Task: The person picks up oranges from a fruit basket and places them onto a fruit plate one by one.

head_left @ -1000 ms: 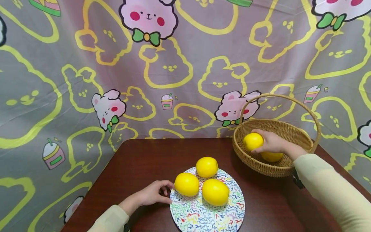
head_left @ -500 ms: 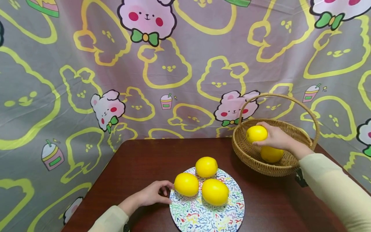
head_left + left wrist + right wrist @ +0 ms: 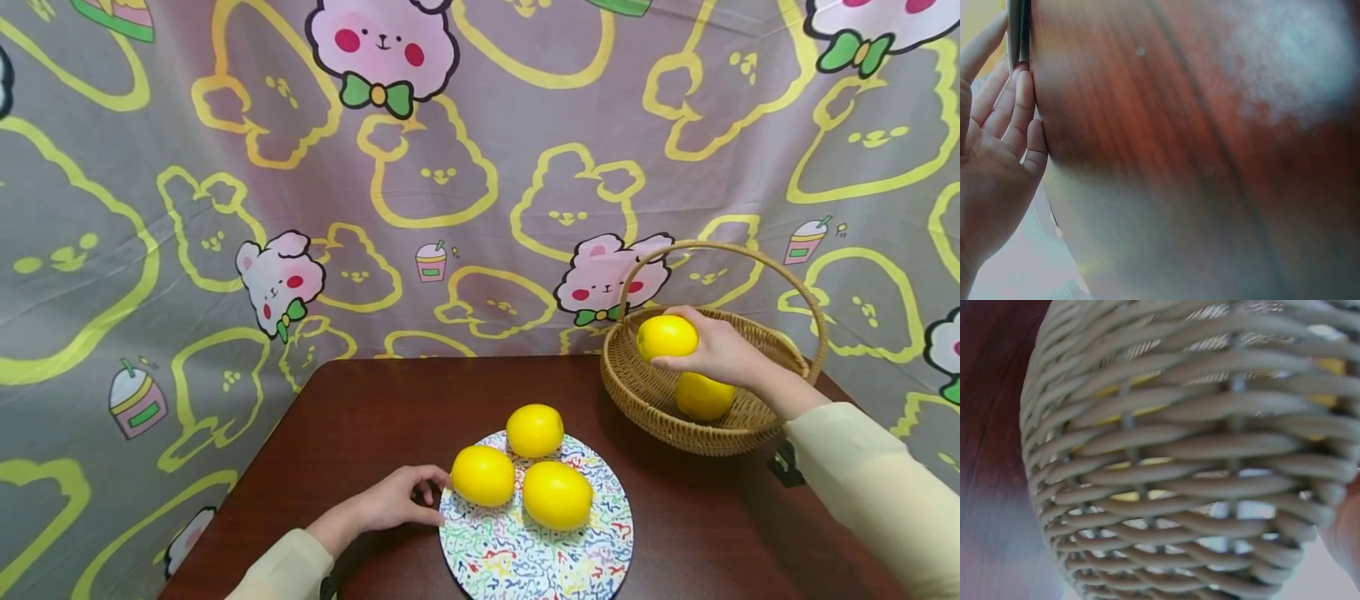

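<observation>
My right hand (image 3: 720,348) grips a yellow lemon (image 3: 667,337) between thumb and fingers, above the inside of the wicker basket (image 3: 660,417). A second lemon (image 3: 703,397) lies in the basket below that hand. In the right wrist view the woven basket wall (image 3: 1197,447) fills most of the picture and hides the fingers. My left hand (image 3: 393,500) rests at the left rim of a round, colourfully patterned plate (image 3: 540,558). Seen from the left wrist, its fingers (image 3: 1022,106) are nearly straight, with the tips at the plate's edge (image 3: 1016,37).
Three more lemons sit on the plate: one at the back (image 3: 535,431), one at the left (image 3: 483,476) and one at the right (image 3: 557,496). The basket's tall arched handle (image 3: 720,245) rises behind the right hand. A cartoon-printed cloth (image 3: 480,192) hangs behind the dark wooden table (image 3: 390,417).
My right hand has lifted its lemon up and slightly to the right within the basket, showing more of the lemon below. The left hand and plate stay where they were.
</observation>
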`<state>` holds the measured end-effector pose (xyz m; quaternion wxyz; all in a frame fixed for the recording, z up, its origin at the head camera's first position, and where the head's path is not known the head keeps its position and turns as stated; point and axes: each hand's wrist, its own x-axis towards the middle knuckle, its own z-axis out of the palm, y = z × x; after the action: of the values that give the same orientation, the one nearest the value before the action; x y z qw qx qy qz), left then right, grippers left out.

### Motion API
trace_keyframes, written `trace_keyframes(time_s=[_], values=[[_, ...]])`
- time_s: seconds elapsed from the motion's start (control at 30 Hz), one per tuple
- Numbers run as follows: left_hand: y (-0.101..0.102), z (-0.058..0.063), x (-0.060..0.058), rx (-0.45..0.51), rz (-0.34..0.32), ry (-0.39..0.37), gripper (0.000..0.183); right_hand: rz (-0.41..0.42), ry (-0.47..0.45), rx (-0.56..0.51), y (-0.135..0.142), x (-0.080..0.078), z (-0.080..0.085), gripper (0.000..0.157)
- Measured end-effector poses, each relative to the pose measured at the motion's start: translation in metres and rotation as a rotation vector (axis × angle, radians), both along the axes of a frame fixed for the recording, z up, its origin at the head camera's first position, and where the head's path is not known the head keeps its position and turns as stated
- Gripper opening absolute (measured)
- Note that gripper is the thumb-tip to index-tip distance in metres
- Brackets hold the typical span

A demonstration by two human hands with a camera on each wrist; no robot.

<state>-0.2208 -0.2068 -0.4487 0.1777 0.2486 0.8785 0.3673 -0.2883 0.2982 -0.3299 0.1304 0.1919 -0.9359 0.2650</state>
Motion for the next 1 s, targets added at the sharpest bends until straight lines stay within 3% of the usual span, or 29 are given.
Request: trace_keyframes(time_s=[0.67, 1.0], values=[[-0.001, -0.001, -0.001, 0.0, -0.001, 0.004, 0.042, -0.053, 0.078, -0.026, -0.029, 0.034, 0.014, 0.076], [0.0, 0.0, 0.0, -0.002, 0.0, 0.0, 0.042, -0.02, 0.081, -0.054, -0.051, 0.051, 0.011, 0.075]])
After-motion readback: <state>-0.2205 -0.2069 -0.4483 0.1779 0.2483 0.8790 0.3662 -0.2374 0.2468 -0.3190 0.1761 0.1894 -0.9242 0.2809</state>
